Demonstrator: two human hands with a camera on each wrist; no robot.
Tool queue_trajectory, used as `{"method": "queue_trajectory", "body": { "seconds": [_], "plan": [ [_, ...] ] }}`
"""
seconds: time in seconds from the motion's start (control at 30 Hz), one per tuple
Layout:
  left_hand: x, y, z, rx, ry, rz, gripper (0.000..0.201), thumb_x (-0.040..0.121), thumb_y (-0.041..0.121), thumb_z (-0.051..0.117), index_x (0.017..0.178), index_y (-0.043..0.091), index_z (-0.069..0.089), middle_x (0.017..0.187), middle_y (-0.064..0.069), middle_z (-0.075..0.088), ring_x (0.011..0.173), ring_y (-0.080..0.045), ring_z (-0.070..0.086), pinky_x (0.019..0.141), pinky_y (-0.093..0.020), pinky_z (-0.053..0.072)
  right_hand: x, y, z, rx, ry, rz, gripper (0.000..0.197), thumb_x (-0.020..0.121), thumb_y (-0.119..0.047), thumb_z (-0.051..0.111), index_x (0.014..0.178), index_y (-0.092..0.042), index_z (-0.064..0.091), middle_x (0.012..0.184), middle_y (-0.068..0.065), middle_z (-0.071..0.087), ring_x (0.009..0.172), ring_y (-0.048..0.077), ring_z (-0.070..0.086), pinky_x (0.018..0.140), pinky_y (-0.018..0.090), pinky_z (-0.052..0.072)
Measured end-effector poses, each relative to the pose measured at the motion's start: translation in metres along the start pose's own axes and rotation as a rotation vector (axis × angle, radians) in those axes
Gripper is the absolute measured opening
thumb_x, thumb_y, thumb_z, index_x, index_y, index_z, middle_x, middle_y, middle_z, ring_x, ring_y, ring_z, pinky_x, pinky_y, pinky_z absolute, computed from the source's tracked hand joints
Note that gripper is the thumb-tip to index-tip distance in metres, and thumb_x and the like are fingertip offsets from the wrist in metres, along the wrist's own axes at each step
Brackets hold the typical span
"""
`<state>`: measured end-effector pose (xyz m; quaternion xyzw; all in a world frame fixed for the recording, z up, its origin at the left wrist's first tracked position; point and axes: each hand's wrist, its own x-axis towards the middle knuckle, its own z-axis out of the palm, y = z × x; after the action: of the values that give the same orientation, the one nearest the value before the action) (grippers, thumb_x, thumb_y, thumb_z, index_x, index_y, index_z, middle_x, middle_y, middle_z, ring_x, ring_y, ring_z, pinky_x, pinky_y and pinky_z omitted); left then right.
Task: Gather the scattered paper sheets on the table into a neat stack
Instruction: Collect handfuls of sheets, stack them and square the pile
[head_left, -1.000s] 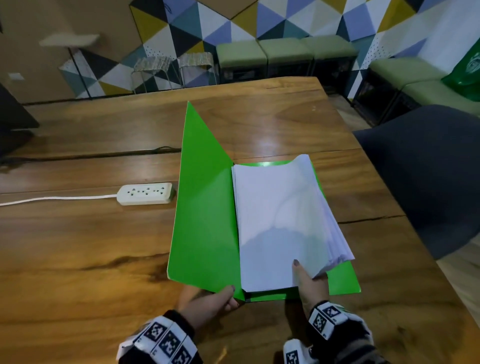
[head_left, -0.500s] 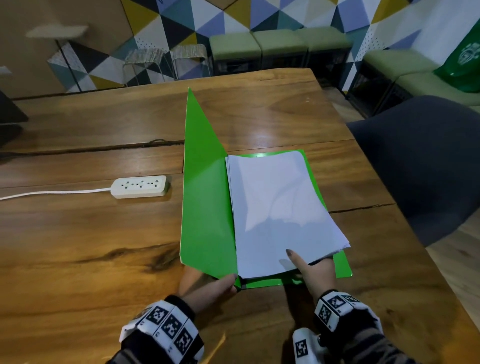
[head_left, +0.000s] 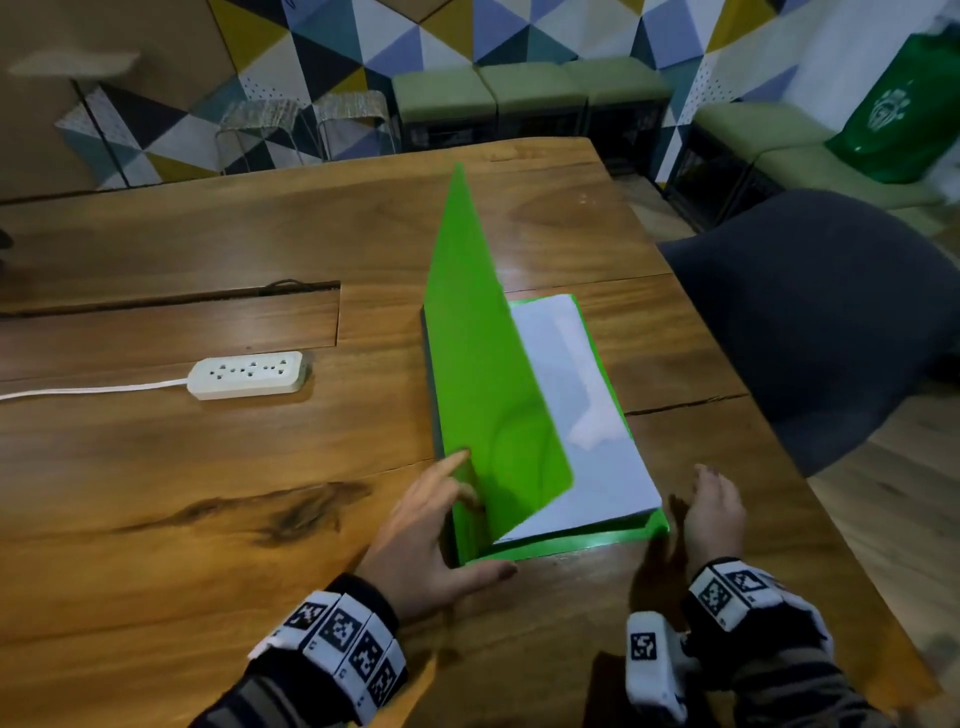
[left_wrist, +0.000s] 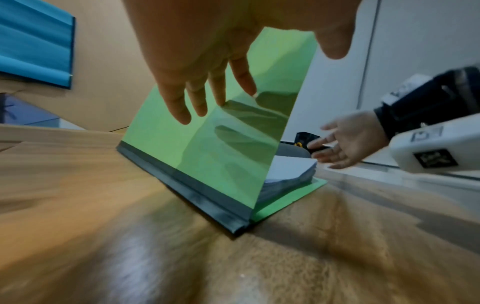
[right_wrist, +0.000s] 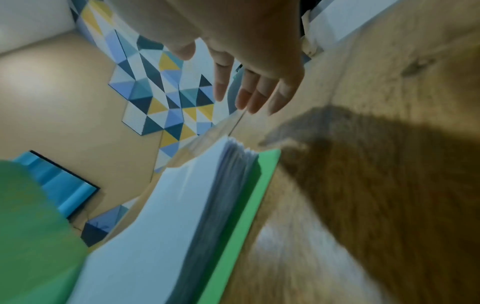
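A green folder lies on the wooden table (head_left: 156, 467) with a thick stack of white paper sheets (head_left: 597, 447) on its back cover (head_left: 582, 545). The front cover (head_left: 483, 384) stands almost upright, leaning over the stack. My left hand (head_left: 441, 514) has straight fingers pressed against the cover's outer face near the dark spine (left_wrist: 187, 185). Beside the folder's near right corner, my right hand (head_left: 711, 504) hovers open and touches nothing. The left wrist view shows the left hand (left_wrist: 207, 82) on the cover (left_wrist: 233, 144). The right wrist view shows the stack (right_wrist: 168, 216) below my right hand (right_wrist: 249, 88).
A white power strip (head_left: 248, 374) with its cord lies left of the folder. A cable slot (head_left: 171, 299) runs across the table behind it. A dark chair (head_left: 810, 312) stands at the table's right edge. Green benches (head_left: 530, 88) line the patterned wall.
The front cover has swung up from lying open on the left to nearly upright, pushed by my left hand. My right hand has come off the stack and moved right of the folder.
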<state>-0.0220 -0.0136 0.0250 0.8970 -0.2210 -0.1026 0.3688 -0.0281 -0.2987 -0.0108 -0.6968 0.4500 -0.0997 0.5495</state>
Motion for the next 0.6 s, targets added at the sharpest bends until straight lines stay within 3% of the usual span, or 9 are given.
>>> {"method": "queue_trajectory", "body": {
  "seconds": [0.1,0.2,0.3,0.4,0.5,0.6],
  "plan": [
    [0.01,0.008,0.013,0.04,-0.125,-0.012,0.095,0.06,0.089,0.029,0.139,0.038,0.025,0.151,0.019,0.018,0.138,-0.001,0.02,0.116,-0.032,0.023,0.003,-0.012,-0.01,0.087,-0.023,-0.07,0.037,0.101,-0.03,0.028,0.122,-0.015,0.055,0.129,0.01,0.052,0.12,0.028,0.048,0.092,0.035,0.036],
    [0.023,0.009,0.03,0.332,-0.287,-0.024,0.09,0.067,0.082,0.011,0.146,0.039,0.006,0.157,0.009,0.009,0.146,-0.012,0.007,0.12,-0.037,0.009,-0.001,-0.018,-0.013,0.093,-0.043,-0.21,0.036,0.101,-0.03,0.027,0.122,-0.017,0.053,0.13,0.009,0.05,0.12,0.027,0.047,0.094,0.037,0.037],
    [0.032,0.005,0.046,0.571,-0.473,-0.063,0.07,0.089,0.065,0.027,0.148,0.038,0.001,0.159,0.005,-0.007,0.147,-0.022,-0.006,0.118,-0.048,0.0,-0.004,-0.022,-0.011,0.034,-0.126,-0.304,0.036,0.101,-0.032,0.027,0.125,-0.02,0.051,0.136,0.006,0.045,0.124,0.023,0.043,0.097,0.035,0.034],
    [0.034,0.004,0.055,0.637,-0.544,-0.071,0.068,0.093,0.058,0.033,0.149,0.037,0.0,0.158,0.004,-0.012,0.146,-0.025,-0.01,0.118,-0.053,0.0,0.006,-0.022,-0.004,-0.259,-0.304,-0.288,0.042,0.098,-0.034,0.038,0.134,-0.015,0.043,0.139,0.009,0.042,0.125,0.024,0.042,0.1,0.038,0.036],
    [0.036,0.001,0.053,0.464,-0.43,-0.107,0.062,0.093,0.053,0.039,0.147,0.037,0.014,0.159,0.007,0.0,0.147,-0.02,-0.003,0.119,-0.047,0.004,0.018,-0.023,0.005,-0.49,-0.447,-0.266,0.05,0.094,-0.035,0.048,0.134,-0.006,0.042,0.134,0.013,0.049,0.116,0.025,0.048,0.096,0.036,0.04],
    [0.037,-0.007,0.048,0.206,-0.107,-0.269,0.064,0.091,0.044,0.049,0.147,0.033,0.019,0.158,0.004,0.01,0.146,-0.018,0.007,0.12,-0.041,0.013,0.028,-0.021,0.015,-0.589,-0.442,-0.305,0.046,0.091,-0.033,0.055,0.126,-0.004,0.051,0.126,0.014,0.057,0.108,0.026,0.054,0.089,0.034,0.043]
  ]
}}
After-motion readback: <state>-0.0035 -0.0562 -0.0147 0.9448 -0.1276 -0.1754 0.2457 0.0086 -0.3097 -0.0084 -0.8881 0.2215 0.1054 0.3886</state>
